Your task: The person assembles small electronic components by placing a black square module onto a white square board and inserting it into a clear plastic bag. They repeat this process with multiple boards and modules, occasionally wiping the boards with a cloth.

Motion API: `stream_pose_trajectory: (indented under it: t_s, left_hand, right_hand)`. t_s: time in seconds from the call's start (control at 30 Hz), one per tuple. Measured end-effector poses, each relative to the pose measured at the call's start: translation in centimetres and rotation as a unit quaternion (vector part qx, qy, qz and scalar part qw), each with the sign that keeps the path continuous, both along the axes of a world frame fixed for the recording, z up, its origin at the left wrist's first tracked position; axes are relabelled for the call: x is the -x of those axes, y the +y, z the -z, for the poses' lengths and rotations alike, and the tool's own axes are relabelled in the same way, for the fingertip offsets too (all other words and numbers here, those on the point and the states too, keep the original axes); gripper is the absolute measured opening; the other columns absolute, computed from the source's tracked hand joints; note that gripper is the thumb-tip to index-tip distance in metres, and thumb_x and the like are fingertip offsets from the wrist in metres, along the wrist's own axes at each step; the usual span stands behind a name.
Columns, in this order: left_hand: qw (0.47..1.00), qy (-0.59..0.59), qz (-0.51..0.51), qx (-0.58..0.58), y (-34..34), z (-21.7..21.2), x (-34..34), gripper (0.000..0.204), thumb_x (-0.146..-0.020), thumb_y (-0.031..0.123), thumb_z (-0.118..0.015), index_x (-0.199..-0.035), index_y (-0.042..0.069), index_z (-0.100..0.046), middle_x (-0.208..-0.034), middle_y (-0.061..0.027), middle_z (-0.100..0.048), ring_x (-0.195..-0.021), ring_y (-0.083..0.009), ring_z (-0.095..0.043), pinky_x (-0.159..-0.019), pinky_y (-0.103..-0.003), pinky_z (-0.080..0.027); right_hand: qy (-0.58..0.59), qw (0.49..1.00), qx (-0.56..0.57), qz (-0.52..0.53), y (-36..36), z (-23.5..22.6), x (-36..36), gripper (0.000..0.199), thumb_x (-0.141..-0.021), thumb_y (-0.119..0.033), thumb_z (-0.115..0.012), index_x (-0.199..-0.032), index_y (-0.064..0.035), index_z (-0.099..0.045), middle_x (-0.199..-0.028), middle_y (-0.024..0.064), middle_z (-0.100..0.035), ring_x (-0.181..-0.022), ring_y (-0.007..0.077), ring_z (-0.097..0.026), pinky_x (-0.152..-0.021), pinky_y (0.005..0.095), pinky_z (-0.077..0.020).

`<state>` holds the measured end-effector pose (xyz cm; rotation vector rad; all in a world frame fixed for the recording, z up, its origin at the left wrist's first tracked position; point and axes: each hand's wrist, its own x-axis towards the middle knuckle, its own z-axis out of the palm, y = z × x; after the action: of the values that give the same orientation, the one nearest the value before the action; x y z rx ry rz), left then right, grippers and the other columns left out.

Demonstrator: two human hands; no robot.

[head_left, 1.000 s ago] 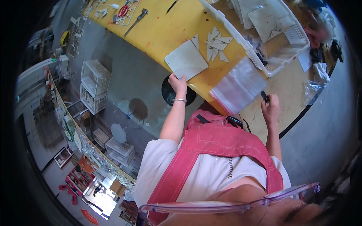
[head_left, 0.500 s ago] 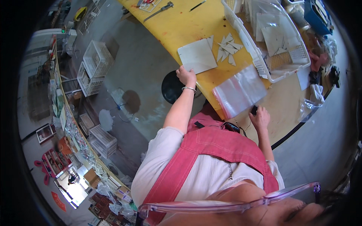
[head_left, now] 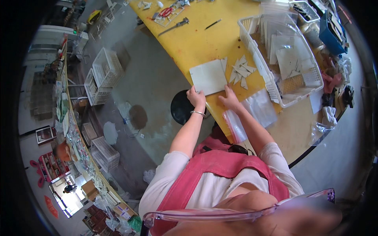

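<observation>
A pale square sheet (head_left: 208,76) lies flat on the yellow table (head_left: 189,39). My left hand (head_left: 195,97) grips its near left corner at the table's edge. My right hand (head_left: 229,99) presses on its near right corner, fingers spread. Several small white cut-off triangles (head_left: 241,71) lie just right of the sheet. A clear plastic bag (head_left: 254,115) lies on the table beside my right forearm.
A white plastic basket (head_left: 293,94) with pale sheets stands to the right. A pen (head_left: 212,24), a metal tool (head_left: 175,26) and red scissors (head_left: 165,11) lie at the far end. A black stool (head_left: 183,108) stands under the edge. White crates (head_left: 103,76) sit on the floor.
My right hand has moved left from the table's near right edge onto the sheet's corner. My left hand has stayed on the sheet. The view has tilted.
</observation>
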<state>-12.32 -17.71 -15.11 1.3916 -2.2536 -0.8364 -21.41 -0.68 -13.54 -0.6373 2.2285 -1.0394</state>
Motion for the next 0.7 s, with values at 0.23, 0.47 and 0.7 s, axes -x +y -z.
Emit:
stream_pose_trajectory:
  t_s: [0.23,0.47,0.7]
  left_hand:
    - [0.899,0.272,-0.017,-0.344,1.9,-5.5,1.0,0.028,-0.095,0.014,-0.065,-0.114,-0.005,-0.06,-0.108,-0.0102,-0.065,-0.091,-0.0159,-0.063,-0.078,-0.031,-0.053]
    - [0.867,0.219,0.206,-0.398,4.4,-11.8,-2.4,0.025,-0.098,0.011,-0.06,-0.117,-0.006,-0.062,-0.108,-0.0074,-0.068,-0.094,-0.0107,-0.061,-0.083,-0.029,-0.05]
    - [0.801,0.186,0.31,-0.476,10.6,-20.3,-9.0,0.026,-0.098,0.008,-0.059,-0.121,-0.004,-0.061,-0.11,-0.0052,-0.066,-0.097,-0.0104,-0.059,-0.084,-0.027,-0.049]
  right_hand:
    - [-0.063,0.996,0.061,0.028,0.7,-1.9,0.0,0.068,-0.093,-0.037,-0.056,-0.146,0.0005,-0.037,-0.157,0.0251,-0.03,-0.143,0.0388,-0.033,-0.119,0.0453,-0.0243]
    - [0.142,0.989,-0.004,-0.038,0.2,-9.3,-2.9,0.07,-0.098,-0.051,-0.043,-0.156,-0.0148,-0.029,-0.164,0.0123,-0.02,-0.153,0.0279,-0.015,-0.121,0.0544,-0.0096]
    - [0.334,0.938,0.043,0.079,4.3,-14.9,-4.7,0.069,-0.097,-0.049,-0.046,-0.152,-0.0077,-0.036,-0.162,0.0175,-0.024,-0.152,0.0305,-0.019,-0.121,0.0544,-0.0059]
